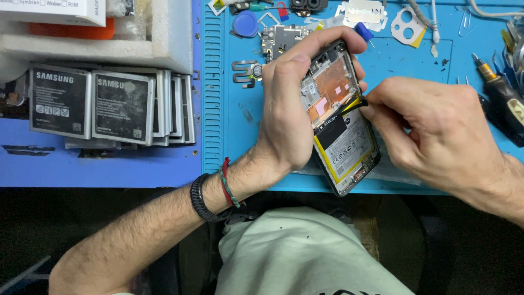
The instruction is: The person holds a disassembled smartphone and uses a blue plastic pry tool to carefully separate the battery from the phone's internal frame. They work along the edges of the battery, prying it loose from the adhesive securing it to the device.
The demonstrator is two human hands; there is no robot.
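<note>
Left hand (284, 109) hides opened phone's (341, 120) left edge.

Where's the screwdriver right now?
In the head view, the black-handled screwdriver with a brass collar lies at the blue mat's far right edge, beyond the right hand.

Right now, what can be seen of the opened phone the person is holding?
The opened phone has its back cover off, showing a dark frame, a copper-coloured shield in the upper half and a battery edged in yellow with a pale label in the lower half. It is held tilted above the blue work mat, top end pointing away from the person. The left hand wraps its left side and top; the right hand pinches a dark tab at the battery's upper right edge.
</note>
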